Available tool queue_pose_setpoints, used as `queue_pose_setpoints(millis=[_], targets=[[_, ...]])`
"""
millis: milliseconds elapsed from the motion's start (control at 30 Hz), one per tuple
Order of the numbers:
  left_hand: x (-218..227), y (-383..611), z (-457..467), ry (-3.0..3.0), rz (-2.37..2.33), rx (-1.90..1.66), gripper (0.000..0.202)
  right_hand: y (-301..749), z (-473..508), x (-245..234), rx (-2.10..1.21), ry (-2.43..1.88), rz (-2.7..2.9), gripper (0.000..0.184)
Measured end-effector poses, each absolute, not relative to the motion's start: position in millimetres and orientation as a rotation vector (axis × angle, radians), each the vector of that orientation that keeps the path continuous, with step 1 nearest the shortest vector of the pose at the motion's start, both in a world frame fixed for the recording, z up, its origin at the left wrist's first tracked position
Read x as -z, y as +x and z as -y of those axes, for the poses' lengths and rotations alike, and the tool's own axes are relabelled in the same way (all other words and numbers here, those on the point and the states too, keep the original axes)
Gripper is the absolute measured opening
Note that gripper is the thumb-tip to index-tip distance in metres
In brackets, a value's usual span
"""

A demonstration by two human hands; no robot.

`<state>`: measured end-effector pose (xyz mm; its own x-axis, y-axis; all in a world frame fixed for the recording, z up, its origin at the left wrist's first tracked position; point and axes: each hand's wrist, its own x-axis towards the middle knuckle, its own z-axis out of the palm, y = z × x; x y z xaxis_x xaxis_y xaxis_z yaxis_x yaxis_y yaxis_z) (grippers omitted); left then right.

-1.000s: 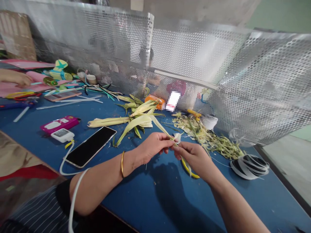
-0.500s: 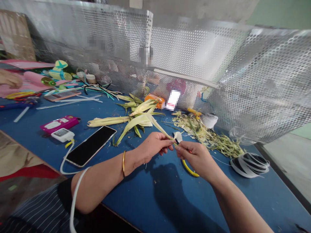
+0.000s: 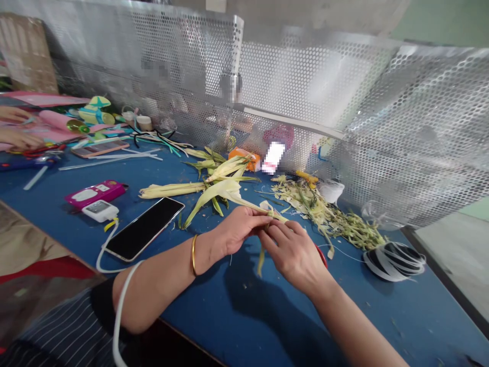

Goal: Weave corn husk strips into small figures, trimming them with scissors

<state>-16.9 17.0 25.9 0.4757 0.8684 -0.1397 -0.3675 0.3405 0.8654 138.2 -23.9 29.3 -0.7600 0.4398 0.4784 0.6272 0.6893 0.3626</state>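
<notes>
Lying pinched in left fingers (image 3: 260,220), a pale husk strip (image 3: 252,205); right fingers (image 3: 280,235) alongside, hold unclear.

The husk strip (image 3: 252,205) is pale yellow-green, long and narrow, slanting from the heap of husks (image 3: 225,171) to where the left hand (image 3: 239,228) and right hand (image 3: 292,252) pinch it. Its gripped stretch is mostly hidden; a small cream flap (image 3: 266,205) sticks up there. A thin yellowish tail (image 3: 261,262) hangs beneath (whether it is the same piece, one cannot tell)
</notes>
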Motion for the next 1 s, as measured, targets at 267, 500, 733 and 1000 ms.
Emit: queue_pose_setpoints(millis=[267,500,733,1000], targets=[[-21,-13,-13,0.844,-0.760,-0.881,0.012,135,27,-22,0.542,-0.763,2.486,0.037],[-22,-15,-15,0.886,-0.797,-0.888,0.016,132,27,-22,0.544,-0.737,2.508,0.031],[-27,-17,-18,0.872,-0.750,-0.897,0.024,147,21,-25,0.423,-1.167,2.033,0.017],[-26,-18,-20,0.866,-0.783,-0.857,0.018,148,15,-25,-0.380,-1.538,1.949,0.034]])
